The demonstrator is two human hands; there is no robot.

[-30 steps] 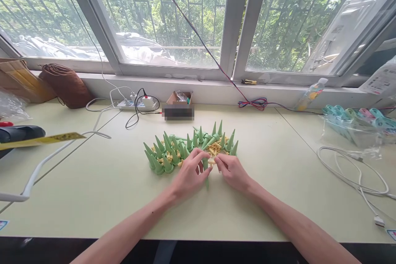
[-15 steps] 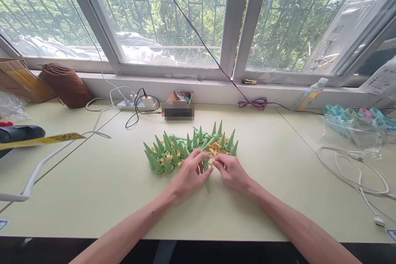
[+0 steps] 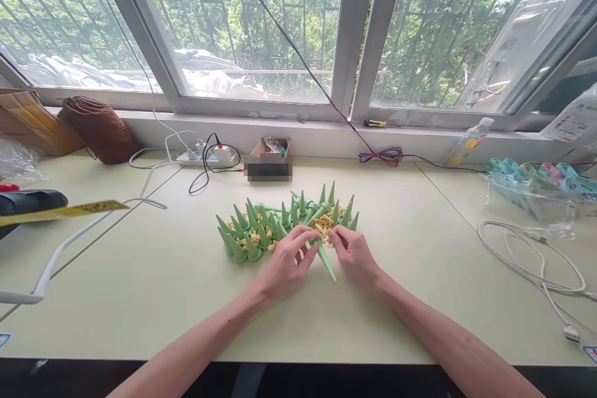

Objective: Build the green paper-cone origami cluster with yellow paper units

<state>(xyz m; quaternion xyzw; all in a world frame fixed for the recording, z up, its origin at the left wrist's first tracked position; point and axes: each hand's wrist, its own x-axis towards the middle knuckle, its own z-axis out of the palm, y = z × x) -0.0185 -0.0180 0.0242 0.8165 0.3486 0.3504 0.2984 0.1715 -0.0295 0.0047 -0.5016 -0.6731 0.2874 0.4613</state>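
A green plastic spike is pinched between the thumb and fingers of my left hand, its point slanting down to the right. My right hand is closed in a pinch just right of the spike's wide end. A small yellow plastic piece shows at its fingertips, partly hidden. Right behind both hands lies a heap of similar yellow pieces. Several green spikes stand point up in a cluster behind and to the left, with more yellow pieces among them.
At the back are a small open cardboard box and a white power strip with cables. To the right lie a white coiled cable and a clear bag of coloured plastic parts. A bottle leans by the sill.
The spike in my left hand has swung from pointing straight down to slanting right. My right hand has shifted slightly right and up, its fingertips farther from the spike.
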